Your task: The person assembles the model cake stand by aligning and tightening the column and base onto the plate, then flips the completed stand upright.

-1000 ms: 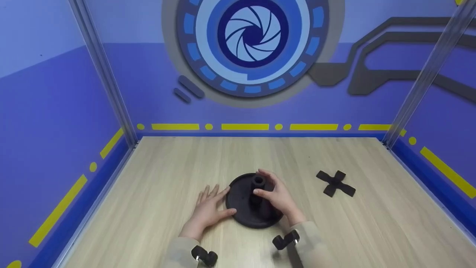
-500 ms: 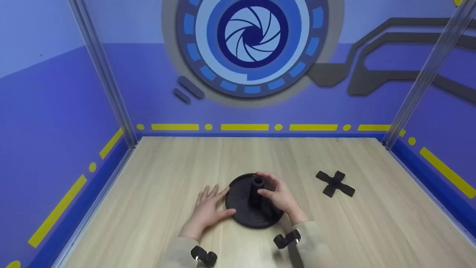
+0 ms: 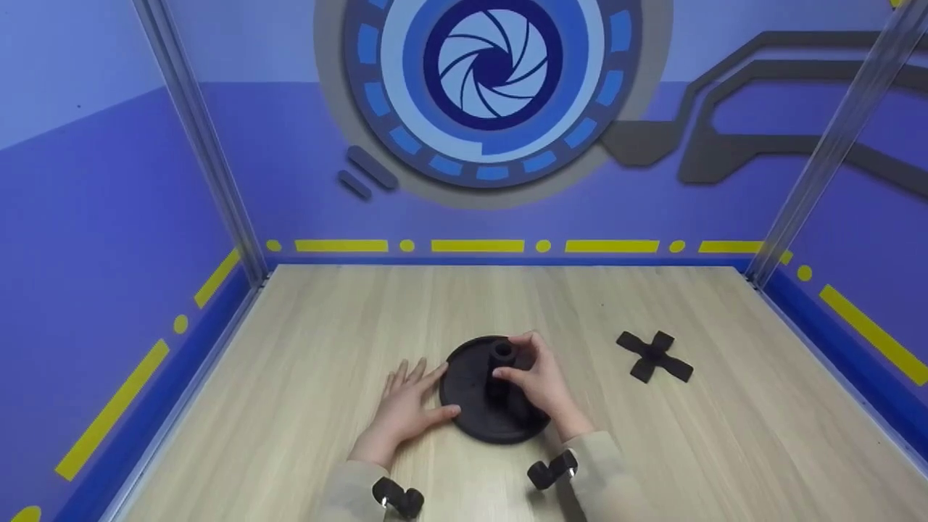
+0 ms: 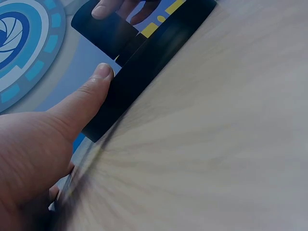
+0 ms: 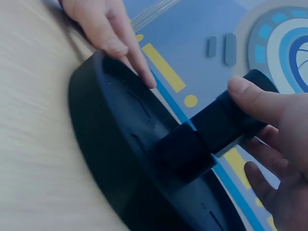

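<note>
A round black base (image 3: 467,395) with a raised rim lies flat on the wooden table. From its middle rises a short socket (image 5: 185,154), and a hollow black tube (image 3: 499,384) stands upright in it. Near its top, the tube is pinched between the thumb and fingers of my right hand (image 3: 544,380), as the right wrist view shows. My left hand (image 3: 402,413) rests at the base's left side, fingers spread, with thumb and forefinger touching the rim. In the left wrist view the thumb (image 4: 86,96) presses against the rim's side (image 4: 139,72).
A flat black cross-shaped piece (image 3: 655,357) with four arms lies on the table (image 3: 348,312) to the right of the base. Blue printed panels (image 3: 290,174) and metal corner posts (image 3: 199,138) enclose the table at the back and sides.
My right thumb and fingers slackened and shifted right around the tube half a second ago, then came back left onto it. The left hand and the cross-shaped piece have stayed put.
</note>
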{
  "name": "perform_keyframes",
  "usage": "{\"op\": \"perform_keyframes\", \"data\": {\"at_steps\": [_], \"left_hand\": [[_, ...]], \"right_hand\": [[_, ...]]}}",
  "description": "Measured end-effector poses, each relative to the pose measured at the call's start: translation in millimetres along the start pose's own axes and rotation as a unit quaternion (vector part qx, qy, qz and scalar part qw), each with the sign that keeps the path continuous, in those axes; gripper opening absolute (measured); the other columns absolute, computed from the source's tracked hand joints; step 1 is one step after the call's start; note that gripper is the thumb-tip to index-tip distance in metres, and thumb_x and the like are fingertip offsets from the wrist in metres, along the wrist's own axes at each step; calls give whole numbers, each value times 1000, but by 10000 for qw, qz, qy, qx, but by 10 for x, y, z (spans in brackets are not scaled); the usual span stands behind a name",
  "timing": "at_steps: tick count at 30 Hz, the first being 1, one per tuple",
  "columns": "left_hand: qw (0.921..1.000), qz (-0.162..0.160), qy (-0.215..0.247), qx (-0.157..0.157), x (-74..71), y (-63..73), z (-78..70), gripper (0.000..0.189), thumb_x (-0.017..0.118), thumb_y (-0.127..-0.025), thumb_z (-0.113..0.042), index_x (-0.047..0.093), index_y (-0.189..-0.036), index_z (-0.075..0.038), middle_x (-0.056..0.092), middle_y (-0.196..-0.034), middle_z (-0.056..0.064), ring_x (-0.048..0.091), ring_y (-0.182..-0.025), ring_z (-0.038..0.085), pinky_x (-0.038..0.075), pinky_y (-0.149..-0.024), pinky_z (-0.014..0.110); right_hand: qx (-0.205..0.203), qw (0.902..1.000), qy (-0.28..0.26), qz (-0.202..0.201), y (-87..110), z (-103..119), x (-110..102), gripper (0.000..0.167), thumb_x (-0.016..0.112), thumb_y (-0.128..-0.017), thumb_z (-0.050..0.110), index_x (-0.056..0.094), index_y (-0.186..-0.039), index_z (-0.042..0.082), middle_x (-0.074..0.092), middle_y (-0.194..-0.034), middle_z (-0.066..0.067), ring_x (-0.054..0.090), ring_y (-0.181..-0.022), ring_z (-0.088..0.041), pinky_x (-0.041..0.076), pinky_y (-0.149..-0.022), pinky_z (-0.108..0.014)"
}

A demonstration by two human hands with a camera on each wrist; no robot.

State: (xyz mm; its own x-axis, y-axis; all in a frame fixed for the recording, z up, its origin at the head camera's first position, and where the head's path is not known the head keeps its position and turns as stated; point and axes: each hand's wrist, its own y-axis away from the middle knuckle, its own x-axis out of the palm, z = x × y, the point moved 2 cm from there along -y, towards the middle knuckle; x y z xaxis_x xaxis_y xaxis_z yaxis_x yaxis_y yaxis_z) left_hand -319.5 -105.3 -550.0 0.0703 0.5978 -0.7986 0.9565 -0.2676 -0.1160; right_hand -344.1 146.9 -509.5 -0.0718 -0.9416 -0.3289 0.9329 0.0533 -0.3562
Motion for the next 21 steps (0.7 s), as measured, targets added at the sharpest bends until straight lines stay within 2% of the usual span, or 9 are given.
{"op": "perform_keyframes", "data": {"at_steps": [6, 10, 13, 16, 18, 21], "left_hand": [[10000, 3, -33, 0, 2, -5, -3, 85, 73, -85, -64, 47, -156, -24, 32, -166, 23, 15, -156, 53, 10, -128, 68], [10000, -20, -29, 0, 6, -13, -1, 86, 72, -85, -65, 47, -155, -24, 32, -166, 23, 15, -156, 53, 10, -128, 68], [10000, -26, -25, 15, 4, -10, 0, 86, 72, -84, -65, 48, -155, -23, 33, -166, 24, 16, -156, 54, 10, -128, 68], [10000, -31, 12, 27, 3, -5, -3, 86, 73, -84, -65, 48, -155, -23, 33, -165, 25, 16, -156, 54, 10, -128, 69], [10000, -39, 20, 26, 2, -4, -5, 86, 73, -84, -64, 48, -155, -23, 33, -165, 26, 16, -155, 55, 10, -128, 69], [10000, -54, 18, 31, -4, -7, -10, 86, 73, -84, -65, 48, -155, -23, 33, -165, 26, 16, -155, 55, 10, -128, 69]], "right_hand": [[-179, 9986, 412, -292, 25, -10, 49, 55, 93, -73, 15, 57, -114, 5, 71, -108, -12, 66, -104, -25, 51, -93, -24], [-270, 9982, 450, -300, 24, -18, 54, 58, 94, -72, 14, 55, -115, 5, 70, -108, -12, 66, -104, -26, 52, -93, -28], [-235, 9989, 390, -77, 19, -30, 40, 64, 93, -74, 15, 55, -124, 4, 69, -118, -13, 65, -112, -28, 52, -100, -35], [-209, 9993, 153, 285, 4, -42, 3, 67, 89, -80, 15, 54, -136, 2, 66, -133, -15, 63, -122, -32, 49, -109, -41], [-219, 9983, -90, 537, -6, -44, -29, 66, 84, -85, 13, 54, -142, 1, 63, -140, -16, 61, -127, -33, 47, -113, -37], [-381, 9939, -500, 911, -31, -55, -71, 63, 77, -91, 8, 51, -147, -3, 60, -146, -20, 58, -134, -34, 45, -114, -25]]}}
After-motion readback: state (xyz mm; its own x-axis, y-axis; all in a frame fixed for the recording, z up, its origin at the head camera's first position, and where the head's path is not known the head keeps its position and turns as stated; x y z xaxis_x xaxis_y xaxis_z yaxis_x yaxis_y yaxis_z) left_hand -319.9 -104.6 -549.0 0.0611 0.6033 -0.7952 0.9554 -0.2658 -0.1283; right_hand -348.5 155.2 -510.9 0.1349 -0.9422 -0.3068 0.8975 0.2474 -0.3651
